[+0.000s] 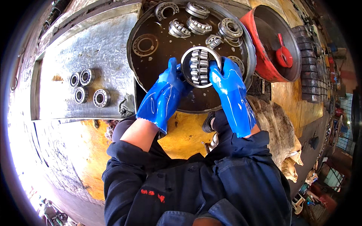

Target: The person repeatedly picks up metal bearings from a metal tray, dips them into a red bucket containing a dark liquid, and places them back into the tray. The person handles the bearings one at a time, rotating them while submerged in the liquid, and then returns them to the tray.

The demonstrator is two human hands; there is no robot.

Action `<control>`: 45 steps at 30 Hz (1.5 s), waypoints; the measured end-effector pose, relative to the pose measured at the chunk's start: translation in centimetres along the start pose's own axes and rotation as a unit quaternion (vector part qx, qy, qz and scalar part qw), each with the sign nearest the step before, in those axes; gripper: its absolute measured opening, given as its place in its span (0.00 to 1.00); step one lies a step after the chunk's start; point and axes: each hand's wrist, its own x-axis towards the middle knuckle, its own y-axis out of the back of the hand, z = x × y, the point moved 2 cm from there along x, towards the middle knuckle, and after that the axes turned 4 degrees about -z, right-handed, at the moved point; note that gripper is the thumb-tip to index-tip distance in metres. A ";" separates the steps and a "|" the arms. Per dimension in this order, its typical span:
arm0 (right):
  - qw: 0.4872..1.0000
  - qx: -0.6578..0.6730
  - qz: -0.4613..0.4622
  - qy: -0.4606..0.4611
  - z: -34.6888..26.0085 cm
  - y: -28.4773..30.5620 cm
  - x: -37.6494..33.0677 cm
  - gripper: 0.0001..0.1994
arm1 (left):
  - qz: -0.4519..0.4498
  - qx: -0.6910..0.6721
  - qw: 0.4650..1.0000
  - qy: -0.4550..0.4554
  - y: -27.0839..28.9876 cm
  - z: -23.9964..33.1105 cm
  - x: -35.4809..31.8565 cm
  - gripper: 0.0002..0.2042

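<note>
Both my hands wear blue rubber gloves and hold a roller bearing (200, 67) above a round pan of dark liquid (162, 81). Its inner part with the rollers is turned crosswise inside the shiny outer ring. My left hand (166, 88) grips the ring's left side, its fingers partly hidden behind it. On the right side my right hand (228, 79) has its thumb at the ring's edge. Beyond them, several bearings lie in the pan, among them a tilted one (199, 26) and a stacked one (230, 28). A bearing ring (145, 45) lies under the liquid at left.
A metal tray (109, 49) at left carries several small bearings (87, 77) and a crumpled grey cloth (127, 106). At right stands a red basin (260, 56) with a red scoop (283, 55) in it. Stained sacking (275, 128) lies below the basin, by dark stacked parts (307, 64).
</note>
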 end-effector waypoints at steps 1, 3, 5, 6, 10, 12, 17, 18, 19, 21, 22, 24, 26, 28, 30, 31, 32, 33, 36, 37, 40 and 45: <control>1.000 -0.013 0.011 0.001 0.0 0.0 0.0 0.16 | -0.013 -0.170 0.985 0.030 -0.3 -0.7 0.1 0.26; 0.999 -0.015 0.028 0.008 0.2 0.1 0.1 0.16 | -0.012 -0.200 0.978 0.051 -1.7 -0.7 -0.9 0.27; 0.999 0.009 0.043 0.020 0.7 0.4 0.3 0.16 | -0.065 -0.186 0.980 0.024 -2.0 -1.9 -0.6 0.27; 0.999 0.041 0.004 -0.010 0.6 1.0 0.5 0.18 | -0.069 -0.128 0.989 0.030 -2.9 -1.7 -1.5 0.24; 0.999 0.024 0.011 0.036 0.4 1.0 0.5 0.19 | -0.142 -0.109 0.983 0.026 -2.7 -3.6 -1.3 0.17; 0.998 -0.004 0.030 0.061 0.3 1.4 0.1 0.19 | -0.149 -0.119 0.982 0.017 -3.0 -3.5 -1.2 0.18; 0.993 -0.041 0.049 0.101 0.1 1.8 -0.4 0.21 | -0.134 -0.074 0.988 -0.016 -3.2 -4.2 0.2 0.16; 0.992 -0.042 0.041 0.113 0.2 1.1 -0.3 0.21 | -0.130 -0.061 0.989 -0.041 -2.6 -4.4 0.1 0.16; 0.991 -0.042 0.033 0.125 0.1 0.4 -0.2 0.21 | -0.125 -0.049 0.989 -0.066 -2.1 -4.4 -0.2 0.17; 0.988 -0.066 0.033 0.136 0.1 0.7 -0.4 0.24 | -0.135 -0.001 0.982 -0.130 -2.2 -4.2 -0.1 0.18; 0.986 -0.086 0.043 0.136 -0.2 1.6 -0.7 0.25 | -0.140 0.030 0.981 -0.132 -2.7 -4.0 -0.2 0.18; 0.982 -0.091 0.070 0.151 0.3 1.5 -0.5 0.24 | -0.130 0.061 0.979 -0.144 -3.0 -3.3 -0.8 0.17; 0.975 -0.107 0.095 0.172 1.0 1.5 -0.3 0.23 | -0.128 0.056 0.977 -0.158 -2.9 -3.3 -0.7 0.15; 0.972 -0.119 0.101 0.175 1.3 1.6 -0.4 0.23 | -0.125 0.114 0.972 -0.166 -3.0 -3.1 -0.4 0.15; 0.971 -0.126 0.099 0.178 1.4 1.7 -0.3 0.23 | -0.090 0.208 0.953 -0.203 -2.5 -2.6 0.2 0.15; 0.970 -0.133 0.099 0.179 1.5 1.8 -0.3 0.22 | -0.060 0.272 0.931 -0.235 -2.3 -2.6 0.8 0.16; 0.969 -0.140 0.101 0.178 1.7 1.9 -0.3 0.22 | -0.031 0.336 0.903 -0.265 -2.1 -2.5 1.3 0.17; 0.968 -0.139 0.092 0.189 1.9 1.0 -0.1 0.22 | 0.013 0.394 0.872 -0.289 -1.3 -2.3 1.2 0.17; 0.972 -0.124 0.066 0.190 1.6 0.1 -0.2 0.22 | 0.061 0.492 0.832 -0.249 -0.2 -1.9 1.3 0.20; 0.975 -0.114 0.050 0.186 1.4 -0.2 -0.1 0.22 | 0.082 0.519 0.816 -0.239 0.1 -1.7 1.3 0.20; 0.984 -0.102 0.045 0.141 0.8 2.0 -0.8 0.21 | 0.069 0.590 0.768 -0.241 -2.4 1.2 0.1 0.19; 0.996 -0.021 -0.051 0.065 0.2 1.2 -1.0 0.20 | 0.097 0.707 0.648 -0.266 -2.0 2.1 0.1 0.22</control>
